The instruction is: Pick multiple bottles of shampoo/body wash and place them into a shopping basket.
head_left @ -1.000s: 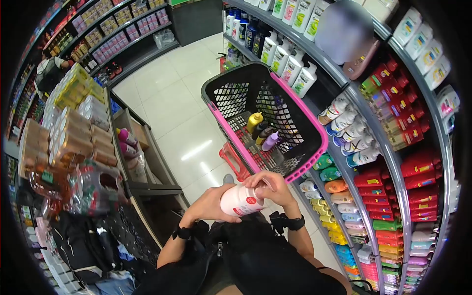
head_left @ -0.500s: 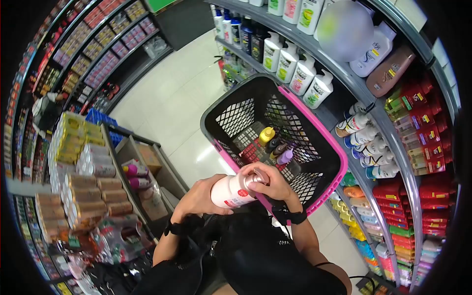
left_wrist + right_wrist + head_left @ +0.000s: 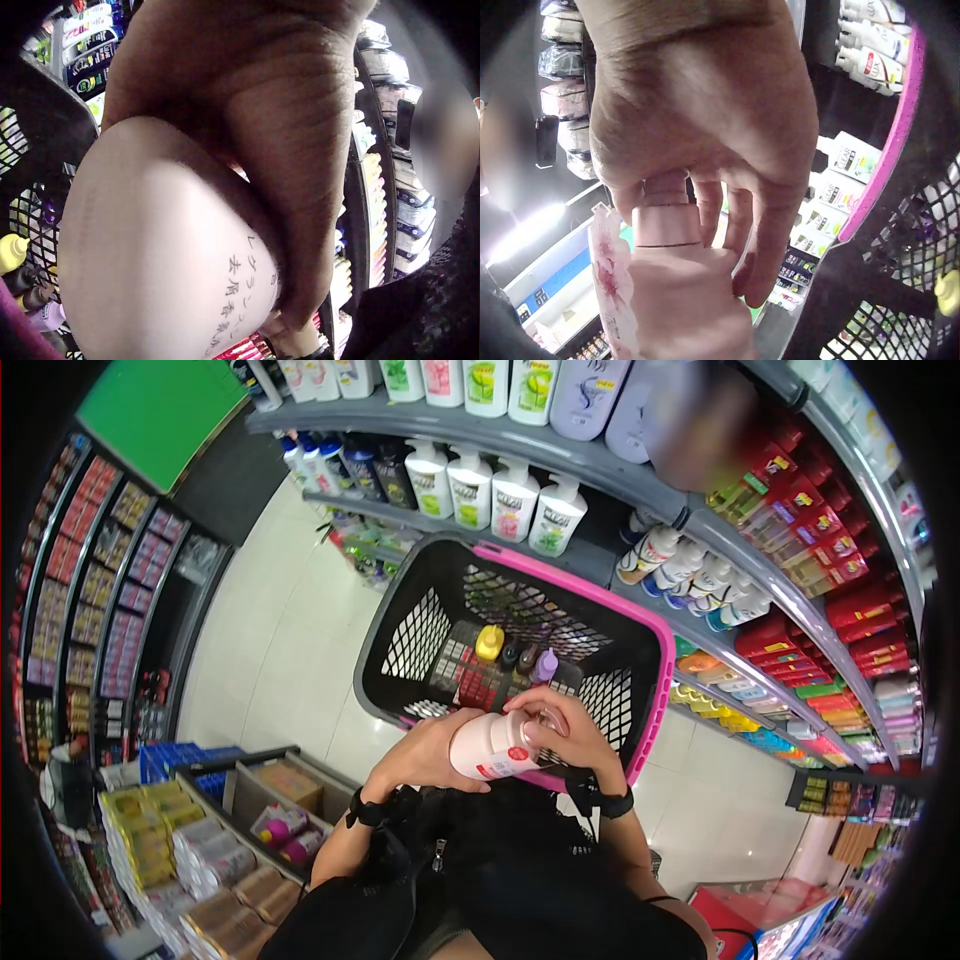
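In the head view, a pale pink pump shampoo bottle [image 3: 487, 748] lies tilted between both hands in front of the chest. My left hand [image 3: 425, 757] grips its body, thumb along the lower side. My right hand [image 3: 578, 732] curls round the collar and pump, also seen in the right wrist view, where the pump neck [image 3: 666, 191] shows beneath the palm. Dark printed characters run along the bottle body [image 3: 150, 247] in the left wrist view. Just beyond the hands is a black basket with a pink rim [image 3: 655, 660]; a yellow bottle [image 3: 489, 644], a purple bottle [image 3: 545, 666] and small dark bottles stand inside.
Shelves [image 3: 440, 425] with rows of white pump bottles [image 3: 515, 505] run behind the basket and curve right past red bottles. At lower left, a wooden display [image 3: 290, 785] holds wrapped packs of cans [image 3: 150, 820]. Pale floor tiles [image 3: 280, 630] show left of the basket.
The head view has swung round, so the shelves and basket now lie more straight ahead. Both hands keep hold of the bottle, the right one staying at its pump end.
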Demonstrator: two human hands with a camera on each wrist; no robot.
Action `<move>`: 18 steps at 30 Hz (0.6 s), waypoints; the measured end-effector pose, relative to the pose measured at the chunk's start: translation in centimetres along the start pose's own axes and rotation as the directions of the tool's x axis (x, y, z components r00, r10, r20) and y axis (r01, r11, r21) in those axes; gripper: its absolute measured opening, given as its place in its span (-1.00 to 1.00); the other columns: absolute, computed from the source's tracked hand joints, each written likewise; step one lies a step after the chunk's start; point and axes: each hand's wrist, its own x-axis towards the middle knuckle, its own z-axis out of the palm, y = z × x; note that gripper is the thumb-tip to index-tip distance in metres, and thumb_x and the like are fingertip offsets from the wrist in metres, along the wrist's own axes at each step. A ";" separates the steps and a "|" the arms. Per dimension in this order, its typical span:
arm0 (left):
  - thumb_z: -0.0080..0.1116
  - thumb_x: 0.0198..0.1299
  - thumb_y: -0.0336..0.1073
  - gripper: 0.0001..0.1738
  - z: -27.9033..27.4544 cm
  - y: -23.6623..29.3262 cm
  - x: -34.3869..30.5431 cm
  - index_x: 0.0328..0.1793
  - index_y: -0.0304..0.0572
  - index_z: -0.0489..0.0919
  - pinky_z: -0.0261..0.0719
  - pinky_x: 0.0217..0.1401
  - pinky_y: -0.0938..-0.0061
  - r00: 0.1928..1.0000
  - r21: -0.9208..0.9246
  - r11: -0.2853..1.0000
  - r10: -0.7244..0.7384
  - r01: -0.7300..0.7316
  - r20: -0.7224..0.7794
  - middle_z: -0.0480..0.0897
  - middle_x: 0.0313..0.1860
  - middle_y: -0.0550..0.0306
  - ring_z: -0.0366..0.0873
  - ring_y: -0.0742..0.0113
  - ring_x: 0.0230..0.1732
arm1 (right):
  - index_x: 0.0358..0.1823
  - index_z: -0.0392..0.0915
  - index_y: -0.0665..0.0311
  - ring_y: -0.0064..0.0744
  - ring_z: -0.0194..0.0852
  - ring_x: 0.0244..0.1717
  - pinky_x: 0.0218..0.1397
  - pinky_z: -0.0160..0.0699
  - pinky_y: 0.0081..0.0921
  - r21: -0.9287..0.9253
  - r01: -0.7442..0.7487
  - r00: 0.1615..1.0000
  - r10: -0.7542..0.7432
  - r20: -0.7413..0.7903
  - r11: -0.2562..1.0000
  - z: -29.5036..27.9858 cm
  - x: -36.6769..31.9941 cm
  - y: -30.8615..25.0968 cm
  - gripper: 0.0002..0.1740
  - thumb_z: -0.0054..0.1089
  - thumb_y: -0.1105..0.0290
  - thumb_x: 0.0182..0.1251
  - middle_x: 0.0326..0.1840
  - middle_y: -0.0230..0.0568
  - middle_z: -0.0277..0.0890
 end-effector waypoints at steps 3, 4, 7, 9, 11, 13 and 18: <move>0.62 -0.46 -0.10 -0.02 -2.9 -1.4 0.9 0.22 -0.25 0.45 0.57 0.06 0.27 0.997 0.026 0.998 0.055 -0.057 0.061 0.65 -0.07 -0.11 0.64 -0.03 -0.05 | 0.01 0.51 0.37 -0.48 0.51 -0.07 0.06 0.46 -0.51 -0.049 0.044 0.995 -0.048 -0.086 0.998 1.6 1.4 -0.8 -0.68 0.14 0.37 0.28 -0.12 -0.22 0.57; 0.63 -0.47 -0.09 -0.01 -3.7 -1.8 1.0 0.21 -0.25 0.45 0.58 0.06 0.26 0.995 0.044 0.997 0.056 -0.060 0.088 0.65 -0.07 -0.08 0.64 -0.01 -0.05 | 0.01 0.51 0.37 -0.47 0.51 -0.08 0.06 0.46 -0.51 -0.055 0.042 0.991 -0.048 -0.126 0.998 2.2 1.8 -1.0 -0.69 0.10 0.36 0.30 -0.11 -0.22 0.57; 0.62 -0.46 -0.07 -0.01 -5.4 -3.0 1.7 0.22 -0.27 0.44 0.58 0.04 0.26 0.984 0.019 0.992 0.121 -0.124 0.134 0.65 -0.10 -0.13 0.65 -0.06 -0.08 | 0.01 0.52 0.38 -0.48 0.50 -0.10 0.04 0.45 -0.51 -0.102 0.021 0.973 -0.044 -0.226 0.995 3.7 2.5 -1.3 -0.69 0.00 0.32 0.38 -0.13 -0.21 0.59; 0.60 -0.44 -0.07 -0.01 -6.2 -3.7 2.3 0.22 -0.28 0.43 0.58 0.04 0.26 0.973 -0.006 0.986 0.165 -0.166 0.164 0.66 -0.12 -0.17 0.65 -0.09 -0.10 | 0.00 0.53 0.38 -0.49 0.50 -0.11 0.03 0.44 -0.53 -0.139 -0.006 0.953 -0.037 -0.301 0.990 4.7 2.7 -1.9 -0.70 -0.05 0.32 0.43 -0.15 -0.21 0.60; 0.63 -0.47 -0.07 0.01 -6.6 -4.5 3.1 0.23 -0.26 0.43 0.58 0.06 0.27 0.964 0.005 0.992 0.121 -0.126 0.237 0.65 -0.07 -0.09 0.65 -0.01 -0.06 | 0.00 0.53 0.38 -0.50 0.50 -0.11 0.03 0.44 -0.54 -0.123 -0.019 0.933 -0.027 -0.358 0.992 5.1 2.6 -1.3 -0.70 -0.06 0.33 0.43 -0.16 -0.21 0.60; 0.62 -0.46 -0.06 0.01 -6.7 -4.8 3.8 0.23 -0.26 0.43 0.57 0.06 0.28 0.953 0.000 0.988 0.148 -0.154 0.263 0.65 -0.07 -0.10 0.65 -0.01 -0.05 | 0.02 0.51 0.38 -0.52 0.48 -0.10 0.04 0.43 -0.55 -0.097 -0.023 0.901 -0.022 -0.433 0.995 5.5 2.3 -0.4 -0.71 -0.08 0.37 0.44 -0.16 -0.23 0.58; 0.61 -0.47 -0.08 0.02 -6.1 -5.7 5.8 0.24 -0.24 0.41 0.56 0.07 0.25 0.903 0.039 0.962 0.240 -0.271 0.357 0.63 -0.04 -0.09 0.62 -0.04 -0.02 | 0.13 0.47 0.41 -0.59 0.46 -0.07 0.00 0.50 -0.61 0.048 -0.119 0.888 0.128 -0.442 0.992 5.8 0.3 -0.5 -0.61 0.19 0.40 0.31 -0.07 -0.22 0.55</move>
